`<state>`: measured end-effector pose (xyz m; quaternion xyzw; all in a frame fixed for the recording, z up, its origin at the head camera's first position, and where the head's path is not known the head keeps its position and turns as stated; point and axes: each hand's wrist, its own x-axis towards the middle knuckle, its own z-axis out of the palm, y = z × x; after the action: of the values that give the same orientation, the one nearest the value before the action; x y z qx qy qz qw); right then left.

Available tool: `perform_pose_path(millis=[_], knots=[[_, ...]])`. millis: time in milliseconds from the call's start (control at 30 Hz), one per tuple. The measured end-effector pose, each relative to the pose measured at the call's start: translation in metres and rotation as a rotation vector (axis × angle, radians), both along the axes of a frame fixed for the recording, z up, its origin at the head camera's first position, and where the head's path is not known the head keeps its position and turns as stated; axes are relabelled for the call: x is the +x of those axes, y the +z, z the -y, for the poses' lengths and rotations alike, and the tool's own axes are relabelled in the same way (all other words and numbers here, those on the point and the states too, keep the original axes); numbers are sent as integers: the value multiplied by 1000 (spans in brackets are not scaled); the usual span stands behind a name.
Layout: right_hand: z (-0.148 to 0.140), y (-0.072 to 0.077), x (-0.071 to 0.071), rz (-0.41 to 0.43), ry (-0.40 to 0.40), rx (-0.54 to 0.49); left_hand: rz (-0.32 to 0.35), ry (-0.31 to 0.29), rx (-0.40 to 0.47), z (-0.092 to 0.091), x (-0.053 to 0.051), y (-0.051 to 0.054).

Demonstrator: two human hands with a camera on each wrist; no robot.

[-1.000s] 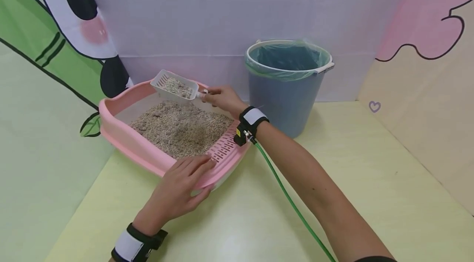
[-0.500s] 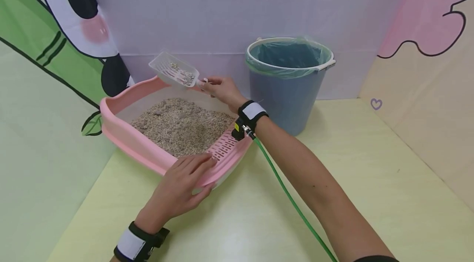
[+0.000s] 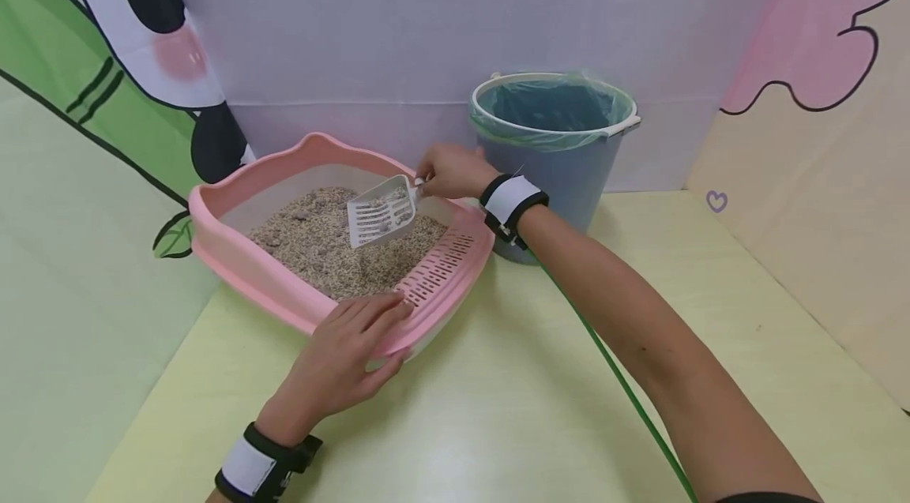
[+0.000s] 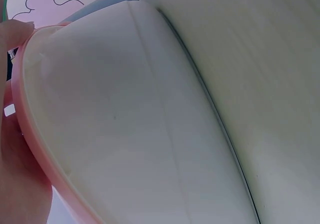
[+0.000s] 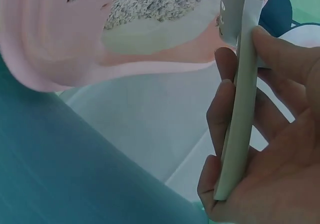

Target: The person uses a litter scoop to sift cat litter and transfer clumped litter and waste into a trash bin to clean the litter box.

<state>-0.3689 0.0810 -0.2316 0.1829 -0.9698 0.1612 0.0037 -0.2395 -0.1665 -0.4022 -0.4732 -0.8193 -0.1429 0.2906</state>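
In the head view my right hand [image 3: 458, 171] grips the handle of a white slotted litter scoop [image 3: 382, 212], tilted above the litter [image 3: 313, 238] with a few bits on its slots. In the right wrist view the fingers wrap round the scoop's handle [image 5: 239, 119]. The pink litter box [image 3: 249, 282] holds a heap of beige granules. At its near edge my left hand [image 3: 337, 357] holds the rim, fingers over the top and thumb lower down. The left wrist view shows the box's pale outer side [image 4: 115, 99] beside that hand.
A blue-grey bin [image 3: 550, 171] with a green liner stands right of the box, close behind my right wrist. A green cable [image 3: 618, 369] trails along my right forearm. Behind the box and bin rises a pale wall [image 3: 426, 29]; the pale yellow table [image 3: 569, 408] extends in front.
The scoop has come from over the box's far rim toward me and to the right, and has tipped, with less litter in it. The right wrist has turned. My left hand stays put.
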Motion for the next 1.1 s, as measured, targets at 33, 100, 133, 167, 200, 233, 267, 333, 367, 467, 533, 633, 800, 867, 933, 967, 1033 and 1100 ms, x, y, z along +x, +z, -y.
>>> perform_pose_path(millis=[33,100,133,167,200,233,267,333,367,467,533,633,800,867,933,967,1033,1100], knots=[[-1,2,1,-4,-16,26,-2,3,-1,0,0,0],[-4,4,3,-3,-32,41,-5,2,1,0,-1,0],[-5,5,4,-1,-37,44,-5,5,-1,1,-1,0],[-7,6,4,0,-43,43,-5,7,-3,1,-1,0],[-8,6,4,0,-48,42,-5,9,-4,1,-1,0],[-10,6,4,-1,-52,47,-3,8,-4,1,-1,0],[-11,7,5,-3,-57,50,-1,7,-3,1,-1,0],[-14,8,6,-7,-61,53,4,10,-6,1,-1,1],[-15,8,6,-8,-62,51,6,9,-6,1,-1,1],[-18,9,7,-18,-63,42,6,10,-7,0,0,2],[-18,9,8,-9,-48,7,1,9,-6,0,0,2],[-19,6,9,24,-20,-107,3,13,-10,0,0,2],[-16,7,17,124,-24,-275,17,24,-21,1,1,2],[-12,11,20,164,-43,-302,17,28,-22,0,2,2],[-9,17,23,200,-56,-342,11,29,-19,0,2,1],[-8,20,23,209,-57,-360,9,28,-18,0,2,1],[-8,28,24,219,-55,-396,6,26,-14,0,2,0],[-12,38,26,219,-47,-441,-1,19,-7,-1,1,-1]])
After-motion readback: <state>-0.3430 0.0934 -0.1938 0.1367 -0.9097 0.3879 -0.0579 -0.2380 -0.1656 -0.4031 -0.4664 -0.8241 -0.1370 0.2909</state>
